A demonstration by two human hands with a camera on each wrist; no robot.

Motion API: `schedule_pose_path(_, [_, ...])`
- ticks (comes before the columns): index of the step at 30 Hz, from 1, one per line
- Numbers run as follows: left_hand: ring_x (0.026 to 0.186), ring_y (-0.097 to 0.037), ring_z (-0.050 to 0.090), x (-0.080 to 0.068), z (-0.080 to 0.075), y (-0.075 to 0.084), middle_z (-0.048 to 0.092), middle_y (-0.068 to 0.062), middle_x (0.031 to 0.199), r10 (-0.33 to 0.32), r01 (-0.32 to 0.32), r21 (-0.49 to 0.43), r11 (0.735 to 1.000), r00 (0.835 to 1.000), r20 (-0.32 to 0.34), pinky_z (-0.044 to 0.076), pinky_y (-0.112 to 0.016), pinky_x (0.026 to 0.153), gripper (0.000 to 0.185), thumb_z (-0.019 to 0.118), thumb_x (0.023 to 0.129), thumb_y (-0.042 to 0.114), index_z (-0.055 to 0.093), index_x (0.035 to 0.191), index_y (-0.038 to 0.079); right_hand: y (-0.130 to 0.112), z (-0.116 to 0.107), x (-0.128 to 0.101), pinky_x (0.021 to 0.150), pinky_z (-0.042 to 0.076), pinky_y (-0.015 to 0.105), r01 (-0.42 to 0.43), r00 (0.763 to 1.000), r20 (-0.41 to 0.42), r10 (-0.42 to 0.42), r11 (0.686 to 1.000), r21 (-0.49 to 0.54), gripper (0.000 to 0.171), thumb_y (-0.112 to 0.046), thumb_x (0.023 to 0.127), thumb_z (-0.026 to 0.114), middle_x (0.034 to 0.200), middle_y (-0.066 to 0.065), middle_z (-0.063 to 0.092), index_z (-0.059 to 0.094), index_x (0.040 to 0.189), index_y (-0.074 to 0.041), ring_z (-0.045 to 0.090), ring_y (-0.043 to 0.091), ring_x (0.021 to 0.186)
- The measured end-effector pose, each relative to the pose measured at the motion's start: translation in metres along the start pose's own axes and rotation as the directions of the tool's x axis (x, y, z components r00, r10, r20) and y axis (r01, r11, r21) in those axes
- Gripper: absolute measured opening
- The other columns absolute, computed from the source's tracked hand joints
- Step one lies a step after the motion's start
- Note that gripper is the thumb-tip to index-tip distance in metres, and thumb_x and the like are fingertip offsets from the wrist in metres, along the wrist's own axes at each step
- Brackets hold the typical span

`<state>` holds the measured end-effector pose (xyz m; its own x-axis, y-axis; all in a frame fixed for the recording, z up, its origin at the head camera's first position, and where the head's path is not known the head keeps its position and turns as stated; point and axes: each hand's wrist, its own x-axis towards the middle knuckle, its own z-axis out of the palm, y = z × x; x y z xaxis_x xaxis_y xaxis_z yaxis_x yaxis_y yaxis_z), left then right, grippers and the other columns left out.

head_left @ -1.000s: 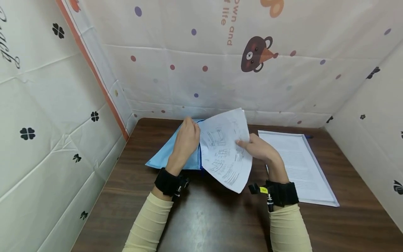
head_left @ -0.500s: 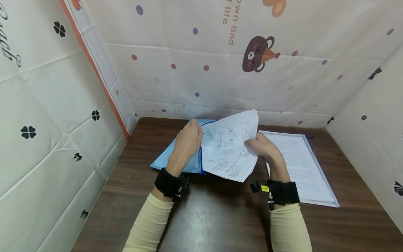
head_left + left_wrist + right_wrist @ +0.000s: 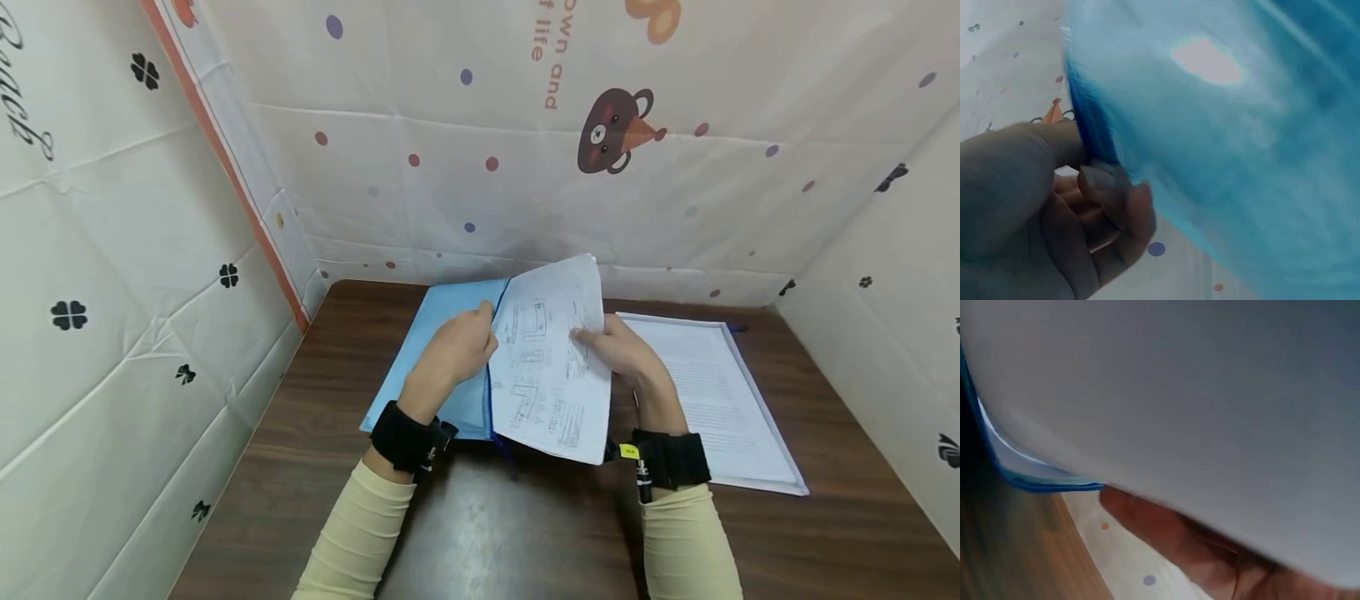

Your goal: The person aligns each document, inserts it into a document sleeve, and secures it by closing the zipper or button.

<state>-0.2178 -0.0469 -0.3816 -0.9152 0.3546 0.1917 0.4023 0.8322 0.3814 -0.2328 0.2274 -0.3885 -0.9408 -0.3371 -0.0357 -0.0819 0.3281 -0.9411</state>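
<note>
Both hands meet over a blue pouch (image 3: 442,350) on the dark tabletop (image 3: 480,525) in the head view. The left hand (image 3: 457,350) pinches the pouch's open edge, fingers curled round it. The right hand (image 3: 618,350) grips printed sheets (image 3: 551,375) by their right edge, thumb on top; the sheets' left edge lies at the pouch mouth, their lower part hanging over the tabletop. Just right of them lies a second, clear pouch (image 3: 712,400) with papers inside.

From the left wrist, fingers (image 3: 1116,200) curl against the pouch's (image 3: 1229,144) dark blue rim, thumb on its other side.

From the right wrist, the sheets (image 3: 1197,400) fill the frame, fingers (image 3: 1166,531) beneath them, the pouch's rim (image 3: 1029,478) at left.
</note>
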Motion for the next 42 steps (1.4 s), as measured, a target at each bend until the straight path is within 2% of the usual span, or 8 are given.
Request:
schedule_pose_path(6, [0.051, -0.014, 0.047, 0.003, 0.003, 0.001, 0.059, -0.003, 0.073, 0.062, -0.062, -0.007, 0.998, 0.995, -0.074, 0.032, -0.025, 0.045, 0.049, 0.049, 0.11, 0.011, 0.042, 0.158, 0.002, 0.003, 0.0, 0.0, 0.065, 0.064, 0.049, -0.011, 1.0, -0.008, 0.011, 1.0, 0.012, 0.044, -0.004, 0.109, 0.042, 0.11, 0.033, 0.07, 0.046, 0.15, 0.01, 0.078, 0.038, 0.08])
schedule_pose_path(15, [0.084, -0.017, 0.064, 0.004, 0.003, -0.001, 0.072, -0.008, 0.13, -0.006, 0.009, 0.013, 1.0, 0.965, -0.261, 0.052, -0.029, 0.066, 0.031, 0.05, 0.109, 0.011, 0.07, 0.133, 0.007, 0.0, 0.001, 0.001, 0.064, 0.064, 0.047, -0.023, 0.999, -0.033, 0.022, 1.0, -0.02, 0.043, -0.004, 0.108, 0.042, 0.107, 0.033, 0.071, 0.049, 0.147, 0.013, 0.078, 0.038, 0.077])
schedule_pose_path(21, [0.135, -0.026, 0.059, 0.003, 0.002, 0.0, 0.062, -0.012, 0.148, 0.036, -0.034, 0.03, 0.999, 0.997, -0.069, 0.05, -0.04, 0.108, 0.039, 0.054, 0.112, 0.016, 0.059, 0.149, 0.005, 0.001, -0.001, 0.003, 0.067, 0.064, 0.049, 0.024, 0.999, -0.026, -0.023, 0.999, 0.044, 0.044, -0.012, 0.113, 0.043, 0.114, 0.034, 0.068, 0.045, 0.153, 0.005, 0.078, 0.039, 0.082])
schedule_pose_path(24, [0.139, -0.027, 0.056, 0.001, 0.002, 0.003, 0.058, -0.013, 0.152, 0.054, -0.054, 0.001, 0.999, 0.998, 0.045, 0.05, -0.041, 0.108, 0.044, 0.057, 0.111, 0.015, 0.054, 0.153, 0.005, 0.002, -0.001, 0.003, 0.066, 0.064, 0.049, 0.035, 0.999, -0.042, -0.034, 0.999, 0.033, 0.044, -0.013, 0.113, 0.044, 0.113, 0.034, 0.069, 0.046, 0.153, 0.005, 0.078, 0.037, 0.08])
schedule_pose_path(28, [0.127, -0.022, 0.061, 0.001, 0.002, 0.006, 0.058, -0.01, 0.153, 0.083, -0.082, -0.013, 0.997, 0.994, 0.067, 0.053, -0.037, 0.095, 0.043, 0.057, 0.109, 0.011, 0.056, 0.152, 0.007, 0.003, 0.001, 0.004, 0.065, 0.064, 0.048, 0.045, 0.998, -0.051, -0.043, 0.998, 0.036, 0.042, -0.015, 0.113, 0.047, 0.114, 0.033, 0.069, 0.05, 0.15, 0.003, 0.079, 0.036, 0.08])
schedule_pose_path(35, [0.086, -0.016, 0.062, 0.003, 0.003, 0.006, 0.067, -0.007, 0.136, 0.154, -0.151, 0.03, 0.988, 0.974, -0.166, 0.052, -0.03, 0.072, 0.034, 0.057, 0.107, 0.011, 0.066, 0.14, 0.007, -0.002, -0.002, -0.001, 0.078, 0.061, 0.057, 0.108, 0.982, 0.128, -0.14, 0.967, 0.229, 0.057, -0.004, 0.11, 0.048, 0.144, 0.032, 0.057, 0.033, 0.165, -0.009, 0.076, 0.04, 0.104])
schedule_pose_path(40, [0.069, -0.017, 0.057, 0.004, 0.001, 0.005, 0.067, -0.01, 0.136, 0.053, -0.064, -0.035, 0.997, 0.967, -0.25, 0.044, -0.029, 0.054, 0.035, 0.054, 0.107, 0.01, 0.066, 0.139, 0.004, -0.014, -0.006, -0.01, 0.073, 0.064, 0.046, 0.099, 0.995, 0.025, -0.1, 0.994, 0.043, 0.057, -0.009, 0.111, 0.05, 0.135, 0.032, 0.062, 0.031, 0.164, -0.005, 0.078, 0.035, 0.094])
schedule_pose_path(42, [0.074, -0.016, 0.058, 0.004, 0.001, 0.004, 0.067, -0.012, 0.137, 0.006, -0.026, -0.07, 0.997, 0.965, -0.263, 0.047, -0.028, 0.058, 0.036, 0.053, 0.107, 0.01, 0.065, 0.139, 0.002, -0.019, -0.006, -0.013, 0.072, 0.064, 0.04, 0.083, 0.995, -0.046, -0.085, 0.996, -0.046, 0.055, -0.013, 0.111, 0.051, 0.127, 0.03, 0.066, 0.034, 0.162, -0.002, 0.079, 0.033, 0.09])
